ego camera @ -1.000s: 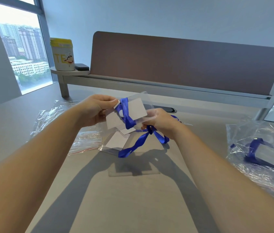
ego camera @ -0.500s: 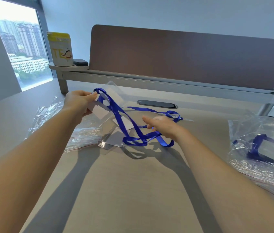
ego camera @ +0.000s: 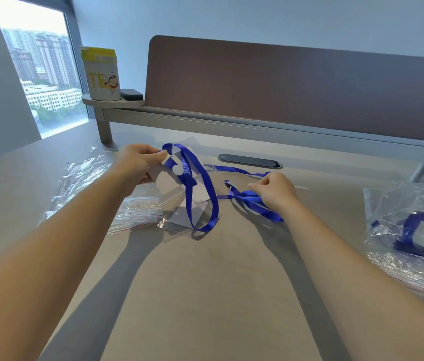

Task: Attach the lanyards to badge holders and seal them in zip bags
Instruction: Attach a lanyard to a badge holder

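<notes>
Presently, my left hand (ego camera: pixel 135 162) pinches the top edge of a clear badge holder (ego camera: pixel 171 181) and holds it tilted above the desk (ego camera: pixel 205 295), presumably so its slot stays reachable. A blue lanyard (ego camera: pixel 205 194) drapes over the holder and loops down to the desk, onto a second holder (ego camera: pixel 182 217) lying flat. My right hand (ego camera: pixel 274 191) is curled round a bunched stretch of the ribbon near its metal clip (ego camera: pixel 229 184), apparently gathering it to free the clip end. Empty zip bags (ego camera: pixel 127 207) lie just left of the holders, within reach; a filled zip bag (ego camera: pixel 411 230) rests well apart at right, suggesting one set already packed.
</notes>
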